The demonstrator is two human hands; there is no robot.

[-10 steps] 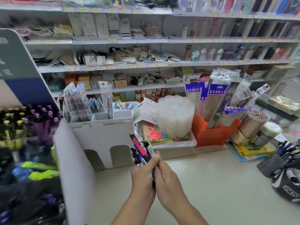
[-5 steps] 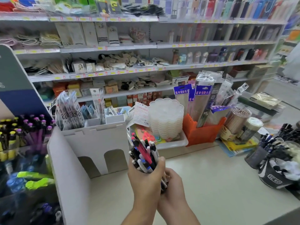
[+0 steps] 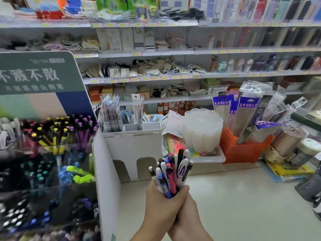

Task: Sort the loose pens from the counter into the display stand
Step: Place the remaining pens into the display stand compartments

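- The bundle of mixed plastic pens (image 3: 171, 174), white, blue, black and pink-red, stands upright in the lower centre of the frame, above the pale counter top (image 3: 243, 197).
- The left hand (image 3: 161, 206) is wrapped around the lower part of the bundle, fingers curled tight. The right hand (image 3: 188, 216) lies just behind and below it, closed around the bottom ends; its fingers are mostly hidden.
- I judge the pens to be light and stiff, with smooth barrels that slide easily on each other. A loose grip could let some slip down or fan out.
- The best hold for one pen seems to be its upper end, pinched and pulled straight up while the other hand keeps the rest together.
- The tiered clear display stand with coloured pens (image 3: 52, 153) fills the left side of the frame, well apart from the bundle, behind a white cardboard divider (image 3: 106, 180).
- Compared with half a second ago, the bundle sits more upright and the tips are more even. The view has turned left, so the stand now shows larger.
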